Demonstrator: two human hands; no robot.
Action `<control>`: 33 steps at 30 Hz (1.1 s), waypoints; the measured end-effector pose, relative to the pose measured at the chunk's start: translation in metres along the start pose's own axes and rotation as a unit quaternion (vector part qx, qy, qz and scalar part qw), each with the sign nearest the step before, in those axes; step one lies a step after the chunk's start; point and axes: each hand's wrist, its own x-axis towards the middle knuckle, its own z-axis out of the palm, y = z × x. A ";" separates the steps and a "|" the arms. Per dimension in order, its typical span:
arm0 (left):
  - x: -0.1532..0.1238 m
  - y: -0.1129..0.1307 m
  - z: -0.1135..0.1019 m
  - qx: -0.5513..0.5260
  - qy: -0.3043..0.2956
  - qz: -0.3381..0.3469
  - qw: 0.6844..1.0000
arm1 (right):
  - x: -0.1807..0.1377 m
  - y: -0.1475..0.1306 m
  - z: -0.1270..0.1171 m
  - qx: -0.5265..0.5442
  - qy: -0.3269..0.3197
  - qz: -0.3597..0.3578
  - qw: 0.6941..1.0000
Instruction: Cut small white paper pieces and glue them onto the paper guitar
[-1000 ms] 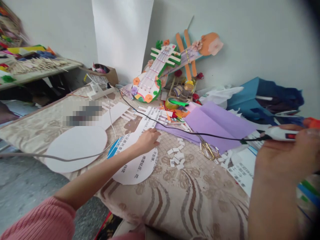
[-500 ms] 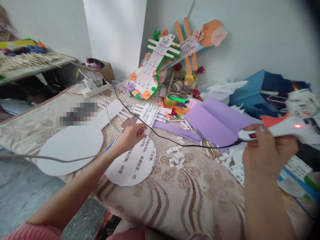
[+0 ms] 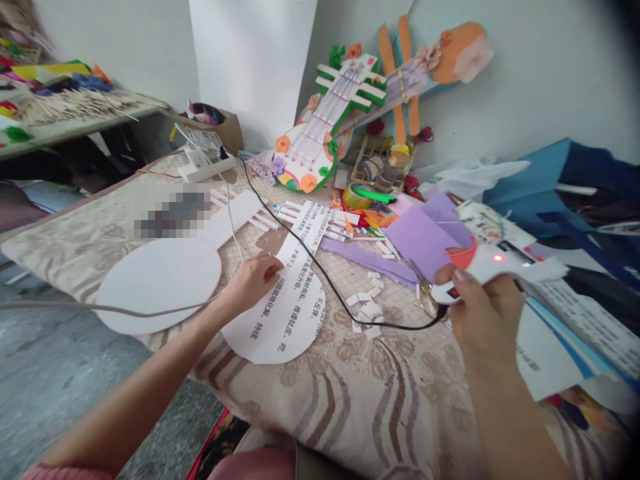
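My left hand [image 3: 250,283] rests with curled fingers on the edge of a white lute-shaped cardboard cutout [image 3: 287,303] printed with black characters, which lies flat on the patterned tablecloth. My right hand [image 3: 483,313] grips a white glue gun [image 3: 493,260] with an orange trigger and a lit red lamp, held above the table at the right. Its black cord [image 3: 350,313] runs left across the cutout's neck to a power strip [image 3: 205,170]. Small white paper pieces [image 3: 367,303] lie between my hands.
A blank white lute-shaped cutout [image 3: 160,280] lies at the left. Purple paper [image 3: 423,237], scissors [image 3: 425,297], tape rolls [image 3: 357,197] and a finished decorated paper lute [image 3: 320,133] sit behind. Blue paper [image 3: 550,180] and printed sheets [image 3: 575,320] crowd the right. A grey cable [image 3: 75,308] crosses the left edge.
My right hand has brought the glue gun left and down toward the table's middle. My left hand has shifted slightly left along the printed cutout's edge. The view has swung a little.
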 end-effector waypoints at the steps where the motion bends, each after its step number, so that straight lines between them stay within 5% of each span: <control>1: 0.000 0.001 0.000 0.002 0.000 0.000 1.000 | -0.002 0.002 0.000 -0.001 -0.009 0.010 1.000; 12: 0.018 0.027 0.006 -0.039 -0.013 0.032 0.999 | -0.002 -0.017 0.004 0.037 0.024 -0.003 0.999; 21: 0.053 -0.007 0.027 0.019 0.078 0.012 0.997 | 0.013 -0.039 -0.011 0.071 0.103 -0.056 0.991; 33: 0.020 -0.004 0.034 -0.003 0.070 0.000 0.998 | 0.027 -0.044 -0.018 0.071 0.072 -0.063 0.993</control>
